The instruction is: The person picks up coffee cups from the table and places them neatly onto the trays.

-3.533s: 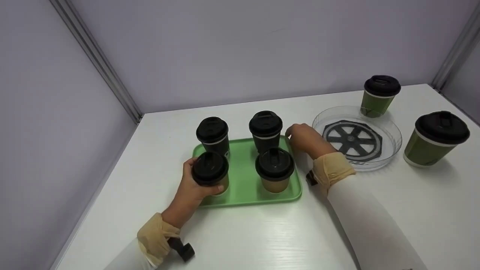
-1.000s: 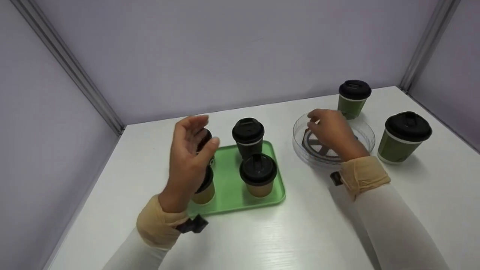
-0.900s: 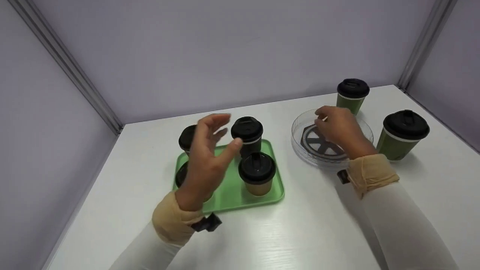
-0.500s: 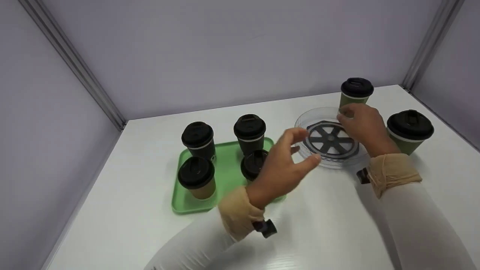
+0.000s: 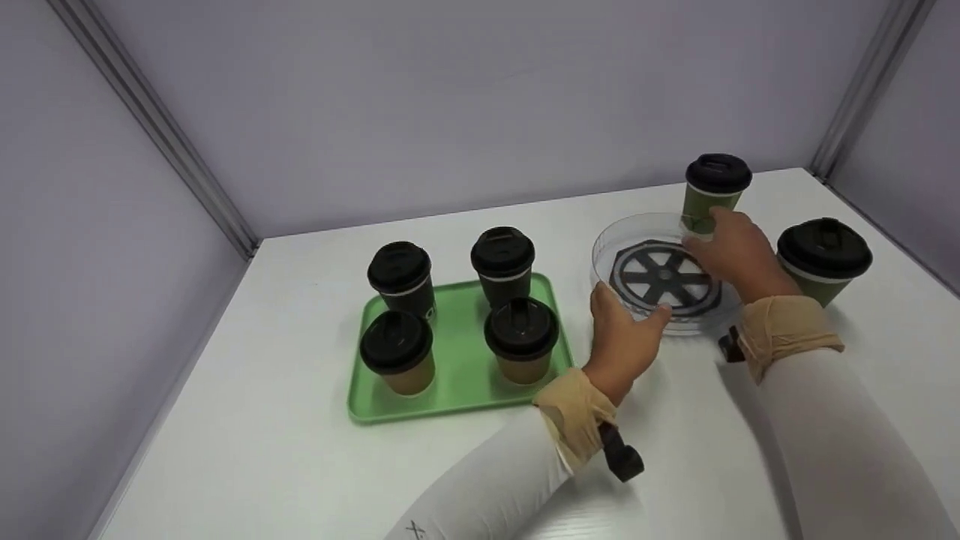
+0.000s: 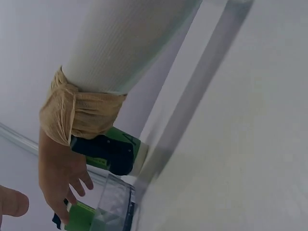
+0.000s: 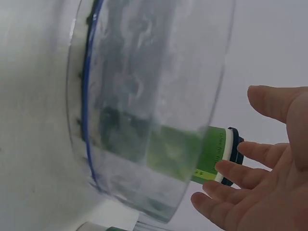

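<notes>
A clear round tray (image 5: 616,238) with low walls and a black spoked base stands on the white table. My left hand (image 5: 626,341) is at its near left rim, thumb and fingers spread apart. Across the tray my right hand (image 5: 739,251) hovers by the right rim; the right wrist view shows its fingers spread and nothing held. A green paper cup with a black lid (image 5: 718,176) stands behind the tray, just beyond the right fingertips. Another green lidded cup (image 5: 821,255) is partly hidden by the right hand and wrist.
Left of the round tray lies a green rectangular tray (image 5: 465,360) carrying two dark lidded cups (image 5: 502,262) at the back and two brown lidded cups (image 5: 523,341) in front. A pale wall (image 5: 450,112) rises behind the table.
My left hand let go of the front left brown cup, then swung right to the round tray's near rim. My right hand left the green tray's edge and moved right to the round tray's far side.
</notes>
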The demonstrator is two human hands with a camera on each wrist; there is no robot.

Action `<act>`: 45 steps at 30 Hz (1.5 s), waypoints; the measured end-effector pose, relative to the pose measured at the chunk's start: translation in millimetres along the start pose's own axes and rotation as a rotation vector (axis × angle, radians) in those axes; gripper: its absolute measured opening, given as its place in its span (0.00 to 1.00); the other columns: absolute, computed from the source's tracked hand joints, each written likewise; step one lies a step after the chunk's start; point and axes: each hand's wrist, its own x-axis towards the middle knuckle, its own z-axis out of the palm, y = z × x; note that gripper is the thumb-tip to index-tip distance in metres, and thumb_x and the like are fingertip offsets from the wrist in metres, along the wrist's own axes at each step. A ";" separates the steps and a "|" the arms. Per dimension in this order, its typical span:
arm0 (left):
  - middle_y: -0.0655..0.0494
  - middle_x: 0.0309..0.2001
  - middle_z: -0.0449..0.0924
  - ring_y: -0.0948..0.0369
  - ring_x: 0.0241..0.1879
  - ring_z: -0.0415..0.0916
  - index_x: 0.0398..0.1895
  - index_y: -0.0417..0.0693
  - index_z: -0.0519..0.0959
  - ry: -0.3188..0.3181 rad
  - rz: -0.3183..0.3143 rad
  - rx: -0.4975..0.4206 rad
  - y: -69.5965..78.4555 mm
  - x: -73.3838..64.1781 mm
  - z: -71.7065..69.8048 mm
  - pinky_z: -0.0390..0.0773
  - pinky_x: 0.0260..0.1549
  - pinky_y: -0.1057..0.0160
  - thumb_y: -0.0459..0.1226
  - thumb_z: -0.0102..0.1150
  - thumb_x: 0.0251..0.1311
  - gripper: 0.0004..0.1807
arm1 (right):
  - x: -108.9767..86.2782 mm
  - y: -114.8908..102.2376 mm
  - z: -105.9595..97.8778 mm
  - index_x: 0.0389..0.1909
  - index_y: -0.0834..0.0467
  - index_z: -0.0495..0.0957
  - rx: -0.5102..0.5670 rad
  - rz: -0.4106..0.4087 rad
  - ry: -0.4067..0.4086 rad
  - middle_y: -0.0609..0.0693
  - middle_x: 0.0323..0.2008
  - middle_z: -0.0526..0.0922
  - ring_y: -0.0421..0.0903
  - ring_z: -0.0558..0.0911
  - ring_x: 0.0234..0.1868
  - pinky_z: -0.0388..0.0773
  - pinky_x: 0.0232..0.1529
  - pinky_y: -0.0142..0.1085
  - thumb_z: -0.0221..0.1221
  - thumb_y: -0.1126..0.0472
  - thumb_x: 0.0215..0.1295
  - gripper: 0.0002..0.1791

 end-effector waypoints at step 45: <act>0.38 0.69 0.55 0.51 0.71 0.52 0.72 0.27 0.49 0.101 0.071 0.126 -29.4 31.0 -1.8 0.56 0.67 0.61 0.28 0.58 0.59 0.41 | -22.0 22.3 10.3 0.37 0.83 0.68 -0.317 -0.112 -0.085 0.78 0.32 0.72 0.73 0.75 0.38 0.73 0.40 0.60 0.45 0.77 0.61 0.10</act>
